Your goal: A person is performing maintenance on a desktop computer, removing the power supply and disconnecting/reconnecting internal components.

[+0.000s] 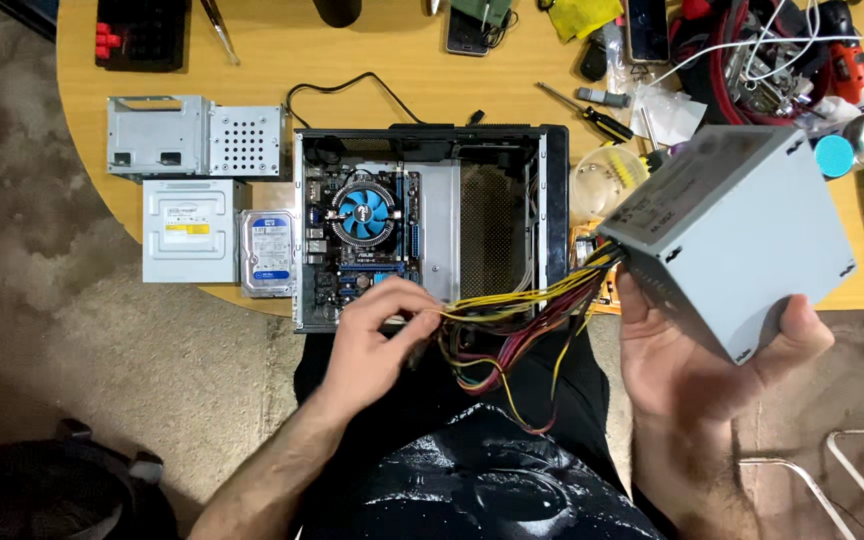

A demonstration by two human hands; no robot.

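My right hand (692, 365) cups a grey metal power supply box (737, 225) from below, held tilted off the table's front edge. A bundle of yellow, red and black wires (522, 305) runs from the box leftward to my left hand (382, 335), which is closed on the wires near their ends. Just beyond my left hand lies an open black computer case (552, 200) flat on the wooden table (372, 50). Inside it sits a motherboard with a round blue cooling fan (363, 213).
Left of the case lie a silver hard drive (268, 252), a grey optical drive (188, 230) and a metal drive cage (195, 136). Screwdrivers (592, 110), a clear tub (607, 180), phones, a red drill and tangled cables crowd the table's far right. Concrete floor lies below.
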